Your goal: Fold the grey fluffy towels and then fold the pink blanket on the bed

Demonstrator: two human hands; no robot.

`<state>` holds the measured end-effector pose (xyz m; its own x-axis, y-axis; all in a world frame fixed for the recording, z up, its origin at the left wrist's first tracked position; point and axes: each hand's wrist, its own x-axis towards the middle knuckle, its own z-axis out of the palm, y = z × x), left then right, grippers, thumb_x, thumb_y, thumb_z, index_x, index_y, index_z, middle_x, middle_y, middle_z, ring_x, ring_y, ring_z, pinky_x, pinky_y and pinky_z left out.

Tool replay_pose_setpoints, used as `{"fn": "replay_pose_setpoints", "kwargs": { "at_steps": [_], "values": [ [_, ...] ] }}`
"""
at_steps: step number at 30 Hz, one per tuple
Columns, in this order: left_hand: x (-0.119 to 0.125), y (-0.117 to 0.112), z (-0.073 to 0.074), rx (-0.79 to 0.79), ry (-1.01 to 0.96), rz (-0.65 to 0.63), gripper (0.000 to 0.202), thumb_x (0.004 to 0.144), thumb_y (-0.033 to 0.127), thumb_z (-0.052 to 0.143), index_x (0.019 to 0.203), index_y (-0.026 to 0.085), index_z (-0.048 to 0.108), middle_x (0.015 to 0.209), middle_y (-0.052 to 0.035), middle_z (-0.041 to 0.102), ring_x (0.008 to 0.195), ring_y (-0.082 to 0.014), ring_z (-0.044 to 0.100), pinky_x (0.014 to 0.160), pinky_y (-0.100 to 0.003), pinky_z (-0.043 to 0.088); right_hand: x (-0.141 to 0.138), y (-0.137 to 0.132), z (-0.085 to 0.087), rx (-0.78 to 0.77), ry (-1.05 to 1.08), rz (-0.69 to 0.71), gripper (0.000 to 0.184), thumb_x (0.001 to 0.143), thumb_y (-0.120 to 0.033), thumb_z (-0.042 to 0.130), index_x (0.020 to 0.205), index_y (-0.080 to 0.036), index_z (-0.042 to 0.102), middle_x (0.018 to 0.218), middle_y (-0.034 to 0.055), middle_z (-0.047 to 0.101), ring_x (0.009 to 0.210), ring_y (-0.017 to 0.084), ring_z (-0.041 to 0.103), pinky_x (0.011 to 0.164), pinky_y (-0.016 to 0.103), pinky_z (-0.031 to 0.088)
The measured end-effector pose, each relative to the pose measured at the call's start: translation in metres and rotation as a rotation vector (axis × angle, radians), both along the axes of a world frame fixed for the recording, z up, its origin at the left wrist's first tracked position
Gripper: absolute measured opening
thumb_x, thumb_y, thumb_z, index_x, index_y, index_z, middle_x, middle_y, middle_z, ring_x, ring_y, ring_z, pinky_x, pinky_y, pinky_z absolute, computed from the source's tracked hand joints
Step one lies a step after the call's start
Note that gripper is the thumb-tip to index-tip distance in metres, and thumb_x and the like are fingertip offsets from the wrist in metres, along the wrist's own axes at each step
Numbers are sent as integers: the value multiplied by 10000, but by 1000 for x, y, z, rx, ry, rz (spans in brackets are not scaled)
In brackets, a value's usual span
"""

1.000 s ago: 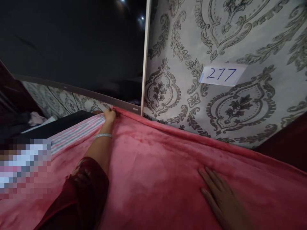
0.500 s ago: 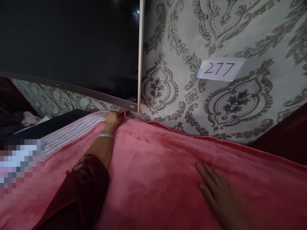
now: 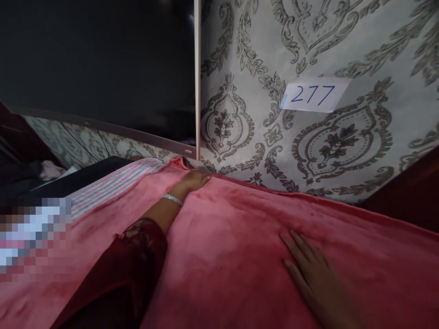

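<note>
A pink plush blanket (image 3: 212, 246) spreads across most of the lower view. My left hand (image 3: 196, 179) reaches far forward and lies on the blanket close to its back edge, fingers stretched toward the right. A silver bracelet (image 3: 172, 199) circles that wrist, below a dark red patterned sleeve (image 3: 137, 256). At the lower right, my right hand (image 3: 313, 274) rests flat on the blanket with its fingers spread. Left of my left hand, the blanket's corner is bunched up beside a striped pink, white and grey cloth (image 3: 116, 183).
A large dark screen (image 3: 99, 64) stands over the blanket's back left. Behind is a patterned wall (image 3: 240, 100) with a paper marked 277 (image 3: 313, 95). A black flat surface (image 3: 89, 176) lies at left; dark red furniture (image 3: 408, 201) is at right.
My left hand has moved right along the blanket's back edge, leaving the bunched corner, and its fingers have straightened. My right hand has stayed in place.
</note>
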<state>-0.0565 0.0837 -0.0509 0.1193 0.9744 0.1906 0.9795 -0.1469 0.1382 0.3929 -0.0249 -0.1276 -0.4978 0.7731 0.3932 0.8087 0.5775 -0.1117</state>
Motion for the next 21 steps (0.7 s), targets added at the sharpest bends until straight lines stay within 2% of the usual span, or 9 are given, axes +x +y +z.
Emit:
{"fn": "replay_pose_setpoints", "kwargs": {
  "at_steps": [2,6,11,15,19,21],
  "values": [
    [-5,-3,0,3,24,41,423,1024,349,361,1218,199,706,1264,-118,685,1224,-235,593,1092,-361,420,1,2,-4,15,13,7,567,1014,-448,297,1537,-293,451,1594,43,433,1466,302,398,1158,591,376],
    [-25,-16,3,18,42,184,457,1018,362,345,1241,170,694,1307,-165,655,1295,-281,548,1133,-431,374,4,4,-13,30,40,18,572,1005,-447,303,1542,-306,437,1586,33,446,1466,299,399,1154,580,387],
    [-85,-51,13,-70,41,303,467,1011,366,333,1343,226,631,1425,-78,623,1341,-194,534,1142,-317,363,5,5,-19,49,52,35,572,1007,-440,296,1540,-282,434,1583,39,450,1477,293,380,1185,589,342],
    [-122,-71,14,-96,59,503,472,991,339,334,1344,229,628,1422,-104,625,1362,-242,522,1144,-411,369,5,6,-19,60,36,37,566,1007,-433,283,1524,-285,460,1578,40,457,1470,293,393,1166,576,372],
    [-130,-77,14,-75,85,673,540,993,337,264,1267,104,667,1256,-232,689,1221,-328,621,1051,-464,444,3,5,-15,72,15,25,560,1009,-433,301,1535,-303,443,1580,37,455,1449,302,422,1132,574,404],
    [-129,-79,21,-79,93,676,560,995,354,255,1263,94,671,1255,-224,692,1212,-323,628,1038,-430,459,1,4,-12,75,14,17,560,1010,-433,303,1540,-309,435,1581,38,455,1442,303,431,1117,569,418]
  ]
}}
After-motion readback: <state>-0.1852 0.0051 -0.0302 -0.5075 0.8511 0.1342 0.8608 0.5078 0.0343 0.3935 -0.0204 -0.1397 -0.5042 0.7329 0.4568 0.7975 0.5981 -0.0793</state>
